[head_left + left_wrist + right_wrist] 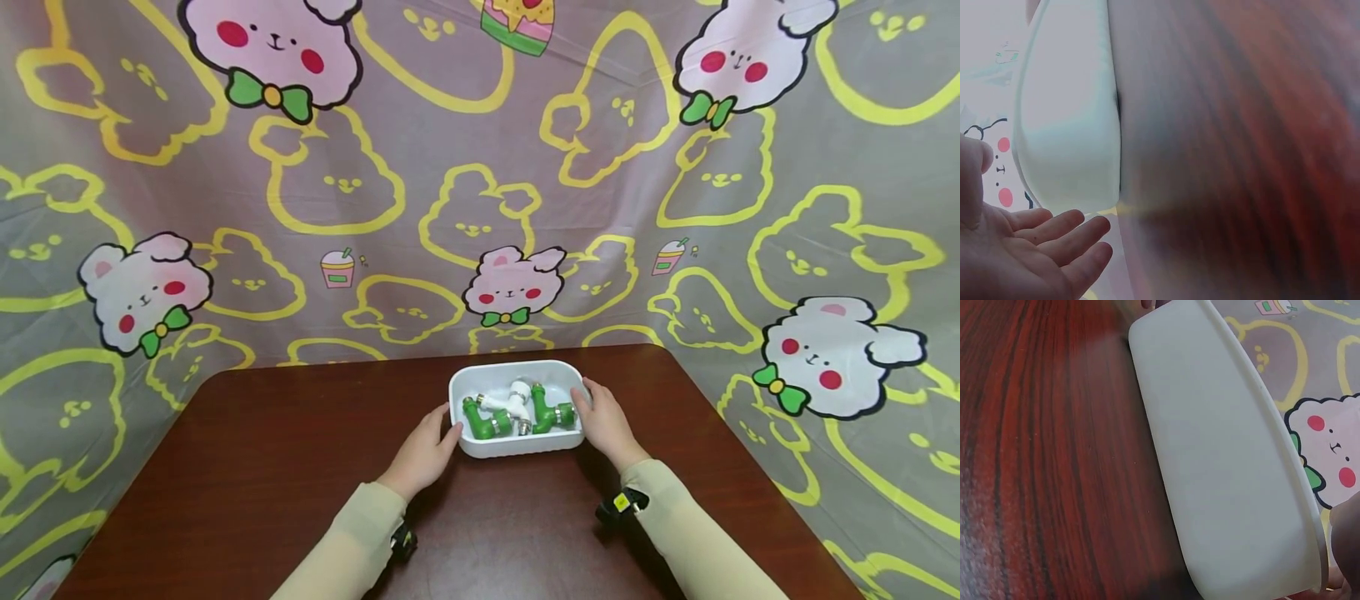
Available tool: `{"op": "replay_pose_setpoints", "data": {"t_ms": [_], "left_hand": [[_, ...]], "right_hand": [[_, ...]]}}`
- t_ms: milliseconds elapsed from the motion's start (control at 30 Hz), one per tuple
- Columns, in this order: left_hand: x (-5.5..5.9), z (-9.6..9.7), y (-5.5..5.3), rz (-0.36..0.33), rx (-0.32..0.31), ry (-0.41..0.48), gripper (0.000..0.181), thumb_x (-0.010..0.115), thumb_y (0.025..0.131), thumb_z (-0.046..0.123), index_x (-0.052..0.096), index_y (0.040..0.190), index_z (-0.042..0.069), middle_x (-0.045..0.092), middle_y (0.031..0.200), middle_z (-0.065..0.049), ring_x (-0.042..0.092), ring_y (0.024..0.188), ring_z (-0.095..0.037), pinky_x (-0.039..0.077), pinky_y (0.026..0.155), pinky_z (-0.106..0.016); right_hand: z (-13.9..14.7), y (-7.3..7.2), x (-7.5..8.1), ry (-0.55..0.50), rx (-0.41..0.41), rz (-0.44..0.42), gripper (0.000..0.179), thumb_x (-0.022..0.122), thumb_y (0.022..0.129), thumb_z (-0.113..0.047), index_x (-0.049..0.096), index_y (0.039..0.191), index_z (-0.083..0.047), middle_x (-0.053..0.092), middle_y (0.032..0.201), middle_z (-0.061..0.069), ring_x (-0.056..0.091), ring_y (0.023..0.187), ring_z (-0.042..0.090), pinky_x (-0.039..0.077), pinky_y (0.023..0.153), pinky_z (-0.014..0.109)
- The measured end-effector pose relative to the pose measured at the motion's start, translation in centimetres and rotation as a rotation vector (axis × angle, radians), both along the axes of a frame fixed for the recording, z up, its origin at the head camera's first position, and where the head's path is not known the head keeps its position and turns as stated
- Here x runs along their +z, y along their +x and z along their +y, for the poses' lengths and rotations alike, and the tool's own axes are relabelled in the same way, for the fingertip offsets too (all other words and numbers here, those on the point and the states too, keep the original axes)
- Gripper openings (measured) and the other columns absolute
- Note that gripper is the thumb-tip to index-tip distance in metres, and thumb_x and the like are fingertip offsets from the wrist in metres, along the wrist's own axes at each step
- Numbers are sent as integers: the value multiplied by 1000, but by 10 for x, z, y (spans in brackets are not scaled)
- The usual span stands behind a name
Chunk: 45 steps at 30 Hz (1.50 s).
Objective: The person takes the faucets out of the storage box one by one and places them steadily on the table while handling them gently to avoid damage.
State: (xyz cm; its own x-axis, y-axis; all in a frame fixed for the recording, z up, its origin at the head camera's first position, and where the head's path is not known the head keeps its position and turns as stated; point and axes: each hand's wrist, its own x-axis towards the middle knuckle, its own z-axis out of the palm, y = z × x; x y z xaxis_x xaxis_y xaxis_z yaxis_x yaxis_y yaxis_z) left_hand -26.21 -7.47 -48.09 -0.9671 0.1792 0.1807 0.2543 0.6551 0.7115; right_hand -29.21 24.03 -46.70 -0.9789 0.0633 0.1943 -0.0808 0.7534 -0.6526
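Observation:
A white plastic tray (pixel 517 446) rests on the table with pipe fittings inside. At the left lies a green elbow-shaped fitting (pixel 480 427), at the right a green branched fitting (pixel 542 412), and between them a white branched fitting (pixel 516 406) with metal ends. My left hand (pixel 422 452) is at the tray's left end; its fingers (pixel 1075 240) are extended beside the end wall in the left wrist view. With its thumb over the rim and its fingers outside, my right hand (pixel 609 423) grips the right end. The tray's outer wall (pixel 1222 450) fills much of the right wrist view.
The dark brown wooden table (pixel 262 467) spreads around the tray. Behind it and on both sides hangs a cartoon-printed cloth (pixel 412 200), close to the table's back edge. Dark wrist cameras are strapped at both sleeves.

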Motion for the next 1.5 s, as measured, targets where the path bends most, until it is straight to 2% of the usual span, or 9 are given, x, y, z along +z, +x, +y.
{"op": "replay_pose_setpoints", "data": {"t_ms": [100, 333, 633, 1033, 1367, 1500], "left_hand": [[1, 0, 1, -12, -14, 30, 55, 54, 108, 28, 45, 150, -6, 52, 149, -28, 48, 142, -42, 38, 117, -56], [2, -3, 0, -25, -64, 67, 57, 53, 108, 29, 41, 153, -5, 66, 136, -23, 60, 131, -37, 44, 112, -55], [3, -3, 0, -36, -71, 74, 58, 53, 108, 29, 41, 152, -7, 66, 134, -24, 60, 130, -38, 44, 111, -56], [3, -9, -1, -71, -46, 63, 60, 53, 108, 32, 39, 154, -4, 63, 140, -22, 57, 134, -36, 43, 113, -55], [3, -17, 0, -55, -17, 38, 60, 54, 108, 30, 39, 154, -5, 58, 145, -25, 53, 138, -37, 40, 115, -56], [4, -22, 0, -59, -11, 38, 60, 55, 108, 30, 39, 154, -5, 57, 147, -24, 53, 139, -37, 40, 115, -55]], "right_hand": [[0, 1, 1, -1, 3, -4, 56, 45, 111, -29, 42, 149, 12, 47, 148, 37, 45, 139, 51, 36, 117, 60], [2, 0, 0, -15, 10, -15, 56, 45, 111, -28, 42, 149, 12, 46, 149, 37, 44, 140, 51, 35, 117, 61], [1, 0, 1, -22, 14, -28, 56, 47, 110, -27, 41, 150, 12, 46, 149, 36, 44, 139, 51, 36, 117, 61], [-4, 0, 0, -25, 22, 14, 55, 50, 108, -25, 46, 146, 13, 49, 146, 37, 47, 137, 51, 37, 116, 60], [-15, 0, -1, -31, 41, 28, 52, 49, 108, -22, 46, 146, 13, 50, 145, 37, 48, 137, 51, 37, 115, 60], [-20, 1, -2, -31, 47, 82, 51, 50, 106, -23, 51, 140, 15, 55, 138, 38, 52, 132, 52, 40, 112, 61]]}}
